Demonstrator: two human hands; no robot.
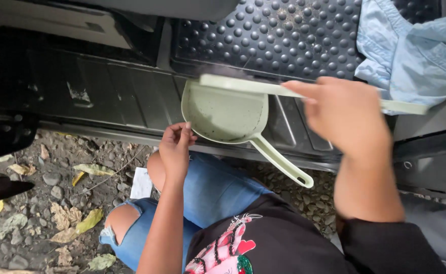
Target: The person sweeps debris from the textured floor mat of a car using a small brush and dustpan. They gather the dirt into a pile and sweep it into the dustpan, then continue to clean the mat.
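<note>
Head cam, looking down. Nearest: black shirt with a beaded patch, ripped jeans (pixel 208 193), bare knee (pixel 124 218) over gravel (pixel 40 198) with dry leaves and a scrap of white paper (pixel 142 183).

Left hand (pixel 176 147): fingers pinched on the near rim of a pale green dustpan (pixel 225 114). Pan sits on the black door sill (pixel 111 94) of a vehicle, mouth facing the cabin, handle (pixel 281 162) sticking back toward me over the sill edge.

Right hand (pixel 347 116): blurred, fingers closed around a long pale green bar (pixel 243 85), index laid along it. Looks like the brush that goes with the pan, held flat across the pan's far edge. Bristles not visible, so I can't confirm.

My read on progress: a few dark specks inside the pan, little more. Sill has light smears. Sweep looks barely under way, with most left to do.

Beyond: studded rubber floor mat (pixel 273 35), looks mostly clean from here. Light blue cloth (pixel 410 50) bunched at the right, apart from both hands.
</note>
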